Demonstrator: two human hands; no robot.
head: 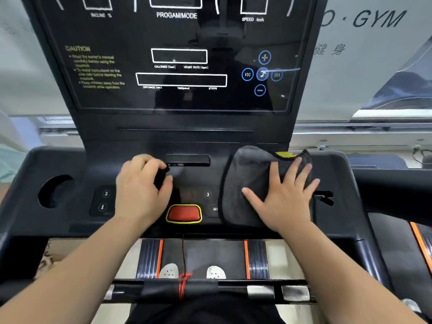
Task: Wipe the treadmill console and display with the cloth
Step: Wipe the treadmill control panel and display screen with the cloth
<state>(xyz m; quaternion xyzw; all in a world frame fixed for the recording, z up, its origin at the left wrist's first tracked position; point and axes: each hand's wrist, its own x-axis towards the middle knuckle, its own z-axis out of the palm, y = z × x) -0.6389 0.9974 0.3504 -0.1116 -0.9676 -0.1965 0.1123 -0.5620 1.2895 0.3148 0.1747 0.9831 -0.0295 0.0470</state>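
Note:
The black treadmill console (340,174) lies below its dark, tilted display panel (117,33). A grey cloth (245,178) with a black hem and a yellow tag is spread over the console's right side. My right hand (285,195) presses flat on the cloth with fingers spread. My left hand (138,188) rests left of centre, its fingers curled around a small black object (161,177) beside the console's slot (188,160). What that object is cannot be made out.
A red stop button (184,213) with a yellow rim sits between my hands. A cup holder (55,191) is at the console's left. A red safety cord (184,280) hangs to the front handlebar (261,291). White shoes (169,271) stand on the belt below.

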